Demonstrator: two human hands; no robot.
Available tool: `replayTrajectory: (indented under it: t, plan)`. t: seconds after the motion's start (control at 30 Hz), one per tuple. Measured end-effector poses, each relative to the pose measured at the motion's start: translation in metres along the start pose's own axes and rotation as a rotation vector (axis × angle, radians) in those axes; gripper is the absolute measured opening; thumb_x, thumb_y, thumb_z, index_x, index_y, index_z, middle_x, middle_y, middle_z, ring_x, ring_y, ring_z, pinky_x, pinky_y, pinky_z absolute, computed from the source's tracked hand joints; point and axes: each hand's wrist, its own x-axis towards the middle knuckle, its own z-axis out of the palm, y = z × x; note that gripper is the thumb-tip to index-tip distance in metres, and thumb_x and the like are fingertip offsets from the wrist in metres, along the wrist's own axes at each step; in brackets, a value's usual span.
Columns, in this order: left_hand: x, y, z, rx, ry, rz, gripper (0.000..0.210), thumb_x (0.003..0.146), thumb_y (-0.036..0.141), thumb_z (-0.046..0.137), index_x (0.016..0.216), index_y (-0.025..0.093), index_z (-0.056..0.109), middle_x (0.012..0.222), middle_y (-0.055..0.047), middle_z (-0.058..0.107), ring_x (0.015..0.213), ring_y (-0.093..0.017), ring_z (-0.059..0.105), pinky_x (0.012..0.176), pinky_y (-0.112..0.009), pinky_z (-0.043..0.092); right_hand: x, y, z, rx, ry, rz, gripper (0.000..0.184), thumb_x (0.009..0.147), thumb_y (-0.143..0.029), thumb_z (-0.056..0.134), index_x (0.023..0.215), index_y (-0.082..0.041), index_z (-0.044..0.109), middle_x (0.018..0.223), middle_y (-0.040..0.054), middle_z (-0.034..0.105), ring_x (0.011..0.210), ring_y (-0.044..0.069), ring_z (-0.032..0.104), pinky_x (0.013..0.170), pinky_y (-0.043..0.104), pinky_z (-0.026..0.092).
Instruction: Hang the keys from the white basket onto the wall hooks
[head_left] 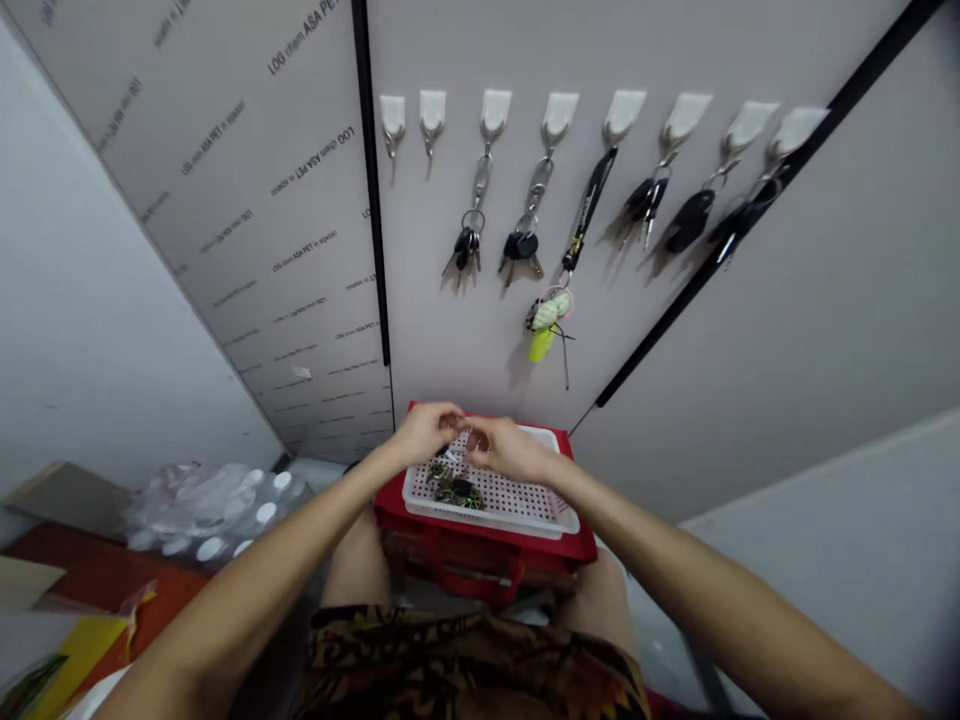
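Note:
My left hand (429, 432) and my right hand (507, 447) meet above a white perforated plastic basket (525, 508). Both have curled, closed fingers, with the fingertips almost touching. What they hold between them is too small and blurred to make out. Beneath them, in the left part of the basket, lie several bunches of keys (459, 492), some with dark heads. The basket rests on a red bag (581, 545) across my lap, its handle hanging toward me.
White hooks (495, 112) line the grey panel ahead. The two leftmost carry nothing; the others hold key bunches (466, 245), one on a black lanyard (589, 210) with a yellow-green charm (544, 342). Bagged plastic bottles (217, 510) stand at left.

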Motion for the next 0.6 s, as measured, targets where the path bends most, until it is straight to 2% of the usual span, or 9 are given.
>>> replayTrajectory:
  t: [0.1, 0.2, 0.3, 0.37, 0.5, 0.6]
  plan:
    - [-0.024, -0.016, 0.015, 0.117, -0.043, -0.013, 0.024, 0.060, 0.010, 0.040, 0.078, 0.016, 0.056, 0.072, -0.002, 0.059, 0.068, -0.012, 0.051, 0.064, -0.022, 0.038, -0.018, 0.011, 0.033, -0.049, -0.118, 0.082, 0.026, 0.054, -0.020, 0.052, 0.080, -0.018, 0.056, 0.058, -0.0014, 0.053, 0.050, 0.009, 0.043, 0.048, 0.019, 0.032]
    - [-0.031, -0.017, 0.017, 0.199, -0.048, 0.020, 0.026, 0.062, 0.010, 0.038, 0.080, 0.017, 0.055, 0.080, -0.003, 0.058, 0.075, -0.012, 0.050, 0.070, -0.021, 0.037, -0.020, 0.016, 0.043, -0.078, -0.143, 0.086, 0.022, 0.052, -0.019, 0.053, 0.073, -0.018, 0.058, 0.058, -0.0017, 0.053, 0.051, 0.009, 0.043, 0.048, 0.019, 0.030]
    - [-0.030, -0.013, 0.015, 0.286, -0.115, 0.030, 0.029, 0.061, 0.008, 0.038, 0.082, 0.019, 0.055, 0.082, -0.003, 0.058, 0.078, -0.013, 0.049, 0.073, -0.022, 0.036, -0.017, 0.025, 0.040, -0.034, -0.137, 0.141, 0.020, 0.050, -0.017, 0.054, 0.069, -0.018, 0.057, 0.053, -0.0032, 0.050, 0.047, 0.008, 0.040, 0.045, 0.018, 0.029]
    - [-0.029, -0.011, 0.015, 0.334, -0.147, 0.032, 0.032, 0.060, 0.007, 0.037, 0.084, 0.018, 0.055, 0.083, -0.003, 0.057, 0.080, -0.014, 0.049, 0.074, -0.023, 0.036, -0.015, 0.031, 0.035, 0.020, -0.089, 0.184, 0.014, 0.053, -0.017, 0.052, 0.066, -0.017, 0.056, 0.049, -0.0040, 0.048, 0.045, 0.007, 0.039, 0.043, 0.017, 0.028]
    - [-0.029, -0.009, 0.018, 0.376, -0.161, 0.032, 0.037, 0.060, 0.009, 0.038, 0.093, 0.018, 0.051, 0.093, -0.004, 0.055, 0.086, -0.015, 0.047, 0.077, -0.024, 0.034, -0.011, 0.037, 0.023, 0.233, -0.020, 0.274, 0.013, 0.063, -0.020, 0.041, 0.065, -0.016, 0.053, 0.040, -0.0062, 0.040, 0.037, 0.006, 0.036, 0.039, 0.017, 0.028]
    - [-0.028, -0.007, 0.022, 0.384, -0.192, 0.028, 0.037, 0.058, 0.016, 0.044, 0.094, 0.019, 0.050, 0.094, -0.005, 0.055, 0.086, -0.018, 0.047, 0.075, -0.026, 0.034, -0.005, 0.032, 0.013, 0.371, 0.020, 0.260, 0.012, 0.064, -0.023, 0.041, 0.066, -0.015, 0.050, 0.039, -0.0073, 0.039, 0.036, 0.006, 0.036, 0.038, 0.017, 0.028]
